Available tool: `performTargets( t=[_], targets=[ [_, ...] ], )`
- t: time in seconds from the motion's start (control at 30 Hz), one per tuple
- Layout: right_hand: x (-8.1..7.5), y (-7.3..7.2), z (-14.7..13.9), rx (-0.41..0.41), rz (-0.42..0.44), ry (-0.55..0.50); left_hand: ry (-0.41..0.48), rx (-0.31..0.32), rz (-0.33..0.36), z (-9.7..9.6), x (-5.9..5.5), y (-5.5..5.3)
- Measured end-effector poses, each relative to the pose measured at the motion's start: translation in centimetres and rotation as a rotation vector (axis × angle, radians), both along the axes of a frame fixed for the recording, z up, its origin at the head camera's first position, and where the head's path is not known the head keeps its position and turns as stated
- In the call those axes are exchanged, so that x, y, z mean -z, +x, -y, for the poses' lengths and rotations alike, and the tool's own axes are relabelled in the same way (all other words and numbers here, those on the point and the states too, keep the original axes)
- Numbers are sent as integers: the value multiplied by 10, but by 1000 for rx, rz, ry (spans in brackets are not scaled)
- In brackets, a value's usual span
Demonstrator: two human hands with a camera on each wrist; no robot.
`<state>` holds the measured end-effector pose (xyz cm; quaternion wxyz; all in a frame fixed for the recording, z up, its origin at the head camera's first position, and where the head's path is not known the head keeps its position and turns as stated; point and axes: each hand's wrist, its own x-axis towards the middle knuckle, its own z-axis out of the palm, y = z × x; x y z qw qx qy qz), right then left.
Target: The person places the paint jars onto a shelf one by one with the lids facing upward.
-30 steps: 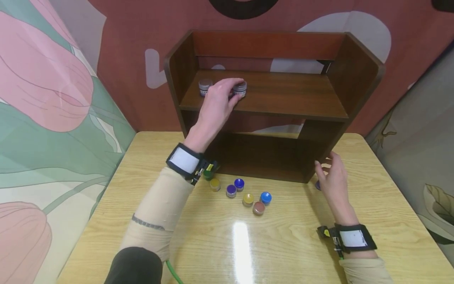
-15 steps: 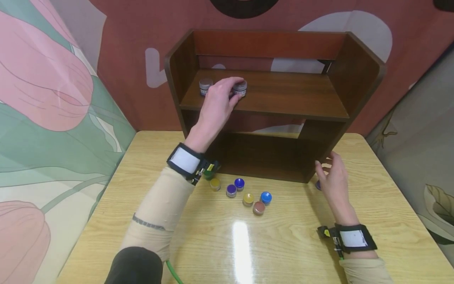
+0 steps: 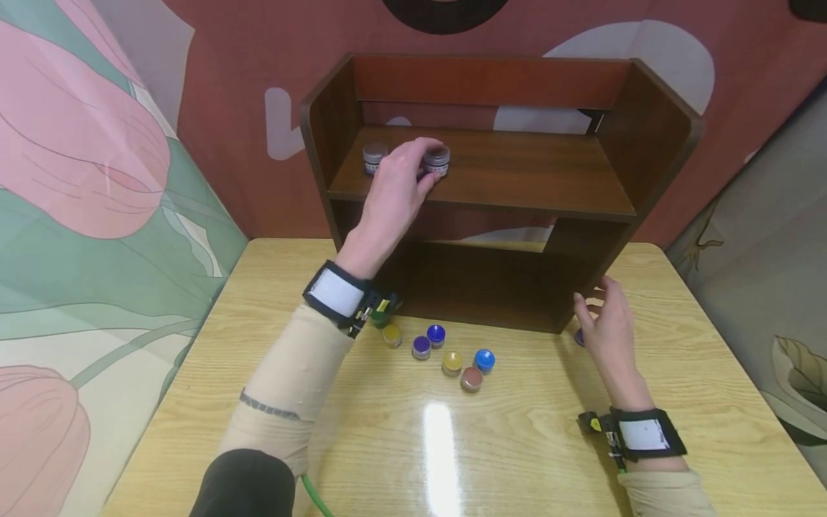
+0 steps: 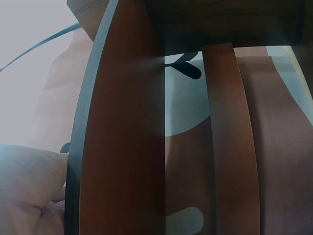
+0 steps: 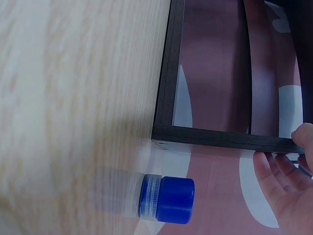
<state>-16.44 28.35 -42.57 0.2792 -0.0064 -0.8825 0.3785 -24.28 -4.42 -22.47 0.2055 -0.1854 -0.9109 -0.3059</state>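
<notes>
Standing upright; a jar (image 3: 438,164) between the left fingers (image 3: 421,146).

Pale wooden table (image 3: 530,438) with brown shelf (image 3: 517,169) and small coloured jars (image 3: 453,362)

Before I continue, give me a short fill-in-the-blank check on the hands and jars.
1. The left hand pinches a jar on the ____ level of the shelf unit.
2. The right hand holds the shelf unit by its ____ side.
3. In the right wrist view, the clear container has a ____ cap.

Missing words: upper; right; blue.
</notes>
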Motion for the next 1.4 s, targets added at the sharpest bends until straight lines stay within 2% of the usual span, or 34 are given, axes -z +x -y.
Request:
performTargets(
  t=[0.27,0.7,0.97,1.13,1.23,1.4],
  targets=[
    [0,-1,0,-4,-6,0,-9,4,-95,5,1,7],
    [-1,0,-1,0,-14,8,3,13,-218,26,5,27],
    [-3,2,-1,-6,-3,2,-29,101,-346,40,17,36],
    [-5,3,-1,-7,-7,-3,-76,207,-422,49,29,43],
    [-5,4,-1,-4,-5,-2,-107,263,-424,55,40,46],
    [-6,5,-1,-1,-4,3,-140,311,-380,63,60,48]
  ],
)
